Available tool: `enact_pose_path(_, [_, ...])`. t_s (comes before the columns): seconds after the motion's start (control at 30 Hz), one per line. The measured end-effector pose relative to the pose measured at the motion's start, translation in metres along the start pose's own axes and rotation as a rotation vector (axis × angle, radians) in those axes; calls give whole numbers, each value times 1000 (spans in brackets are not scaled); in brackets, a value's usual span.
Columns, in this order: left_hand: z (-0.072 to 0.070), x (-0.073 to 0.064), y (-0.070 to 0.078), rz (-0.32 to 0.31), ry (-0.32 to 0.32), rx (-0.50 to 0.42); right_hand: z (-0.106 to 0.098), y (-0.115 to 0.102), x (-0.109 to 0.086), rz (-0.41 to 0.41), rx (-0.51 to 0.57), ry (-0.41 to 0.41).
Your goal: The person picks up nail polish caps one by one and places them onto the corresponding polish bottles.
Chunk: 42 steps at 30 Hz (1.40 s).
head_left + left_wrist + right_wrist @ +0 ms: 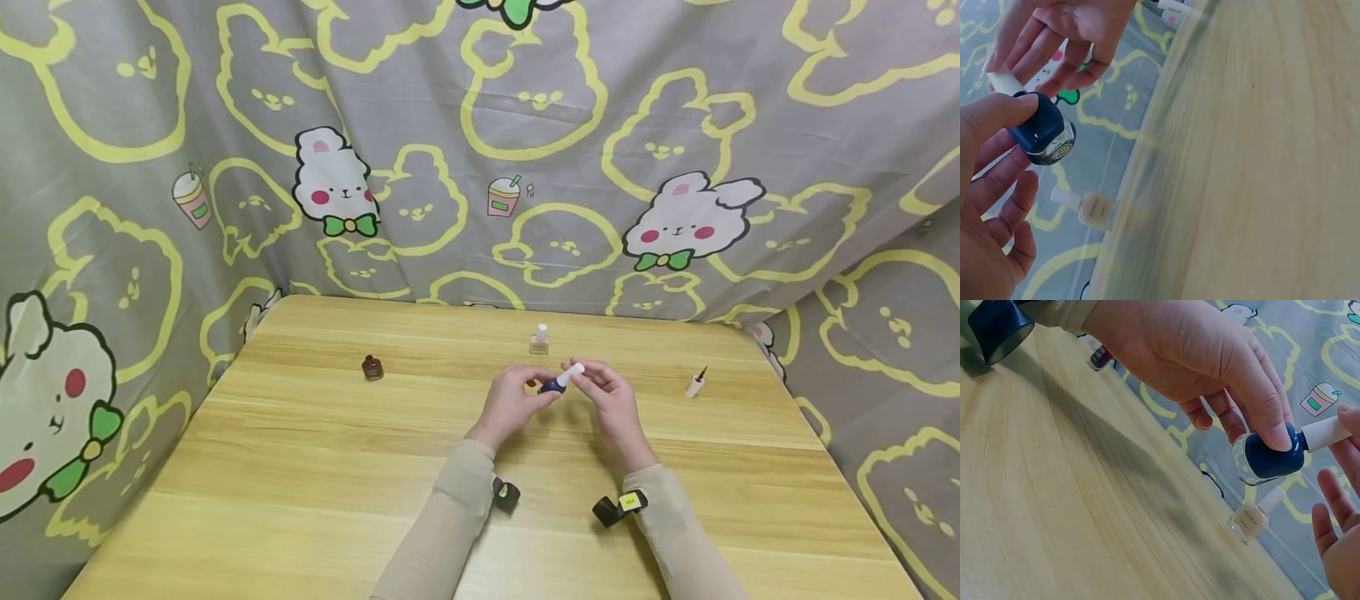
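Note:
My left hand [513, 400] grips a small dark blue nail polish bottle [1041, 128] between thumb and fingers, tilted above the table. The white cap [1325, 433] stands at the bottle's neck, with a bit of dark neck showing below it. Thumb and fingertips of my right hand [611, 408] pinch that cap near its far end. Beyond both hands a pale beige nail polish bottle [539, 342] stands upright with its white cap on.
A dark red nail polish bottle [372, 368] without a cap stands at the left on the wooden table [300, 467]. To the right, a white cap [695, 383] stands with its dark brush pointing up. A patterned curtain [420, 108] hangs along the table's back edge.

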<state>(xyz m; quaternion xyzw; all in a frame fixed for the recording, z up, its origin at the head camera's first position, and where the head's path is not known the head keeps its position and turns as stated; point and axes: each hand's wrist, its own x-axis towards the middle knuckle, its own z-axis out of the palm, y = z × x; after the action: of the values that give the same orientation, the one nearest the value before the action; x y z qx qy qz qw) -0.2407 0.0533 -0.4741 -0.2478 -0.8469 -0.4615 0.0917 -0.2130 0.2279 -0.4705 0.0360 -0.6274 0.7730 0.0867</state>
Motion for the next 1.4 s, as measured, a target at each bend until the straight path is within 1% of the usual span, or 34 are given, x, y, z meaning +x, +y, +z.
enact_pose_path(0.2, [1,0,0,9,3,25,0,-1,1,14,-28,44])
enact_pose_path(0.5, [2,0,3,24,-15,45,3,-2,2,27,-21,125])
enact_pose_path(0.73, [4,-2,6,42,-21,63,5,-2,1,9,-12,174])
enact_pose_path(0.93, [4,-3,10,36,-30,78,5,-1,1,3,0,203])
enact_pose_path(1.03, [4,-3,10,36,-28,82,5,-1,0,-3,-6,196])
enact_pose_path(1.13, [4,-3,10,36,-24,76,5,-1,0,-22,-14,168])
enact_pose_path(1.27, [5,-2,9,27,-22,57,3,0,0,-57,11,102])
enact_pose_path(1.4, [4,-1,7,5,-23,34,1,0,0,-66,34,37])
